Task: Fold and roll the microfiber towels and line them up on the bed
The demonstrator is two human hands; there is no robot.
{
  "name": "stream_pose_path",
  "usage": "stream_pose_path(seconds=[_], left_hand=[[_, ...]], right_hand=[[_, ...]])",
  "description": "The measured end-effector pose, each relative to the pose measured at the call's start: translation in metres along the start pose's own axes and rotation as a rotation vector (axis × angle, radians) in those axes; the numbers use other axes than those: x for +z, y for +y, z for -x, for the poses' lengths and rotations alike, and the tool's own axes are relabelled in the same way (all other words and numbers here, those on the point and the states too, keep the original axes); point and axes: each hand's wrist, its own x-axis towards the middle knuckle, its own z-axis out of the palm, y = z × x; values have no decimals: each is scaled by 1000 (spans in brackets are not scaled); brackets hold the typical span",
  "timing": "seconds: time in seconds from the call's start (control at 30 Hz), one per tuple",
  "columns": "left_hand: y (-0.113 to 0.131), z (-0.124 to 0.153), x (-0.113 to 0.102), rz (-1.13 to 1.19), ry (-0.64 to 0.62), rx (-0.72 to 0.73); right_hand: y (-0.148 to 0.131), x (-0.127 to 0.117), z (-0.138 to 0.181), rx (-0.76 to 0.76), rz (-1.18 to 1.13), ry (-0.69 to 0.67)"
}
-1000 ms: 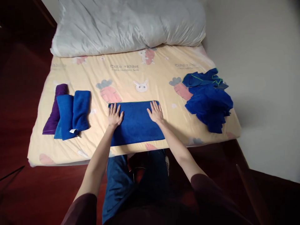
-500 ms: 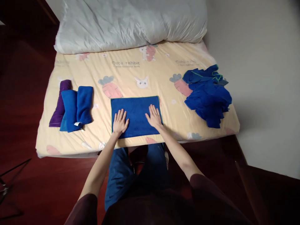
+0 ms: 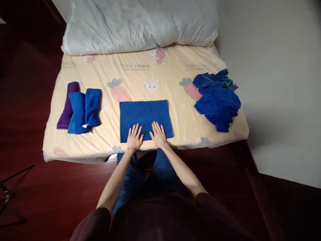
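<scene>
A blue towel [image 3: 145, 115] with green edging lies flat, as a rectangle, near the front edge of the bed. My left hand [image 3: 135, 137] rests palm down on its near edge, left of the middle, fingers spread. Likewise flat, my right hand [image 3: 158, 134] presses on the near edge to the right of the middle. Neither hand grips anything. To the left lie two rolled or folded blue towels [image 3: 93, 107] beside a purple towel [image 3: 68, 110]. A crumpled pile of blue cloths [image 3: 218, 102] sits on the right.
The bed [image 3: 160, 75] has a yellow sheet with rabbits and carrots. A pale grey quilt [image 3: 140, 26] is bunched across its far side. A white wall [image 3: 281, 100] stands on the right. Thin dark metal legs [image 3: 7, 195] show on the floor at left.
Both hands have slid toward me and closer together, from the towel's sides to its near edge. The view has shifted slightly. The other towels stay in place.
</scene>
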Motion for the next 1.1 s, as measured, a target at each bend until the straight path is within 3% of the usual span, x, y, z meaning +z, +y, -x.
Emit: stream_pose_path(seconds=[0.2,0.37,0.43,0.5,0.57,0.7,0.83,0.97,1.1], left_hand=[[-52,61,-29,-7,81,-167],[-67,103,-45,114,93,-278],[-69,112,-55,199,99,-342],[-68,113,-67,291,90,-440],[-66,107,-79,372,54,-573],[-60,86,-89,427,-11,-739],[-53,72,-83,413,-22,-799],[-51,69,-75,358,55,-838],[-57,67,-72,327,148,-768]], right_hand=[[68,-18,42,168,-25,151],[99,-27,78,247,-236,273],[104,-33,89,371,-379,368],[105,-40,94,540,-547,407],[103,-45,95,651,-687,362],[93,-52,86,708,-831,215],[85,-55,78,772,-941,157],[78,-57,75,813,-1009,156],[75,-57,71,842,-1031,165]])
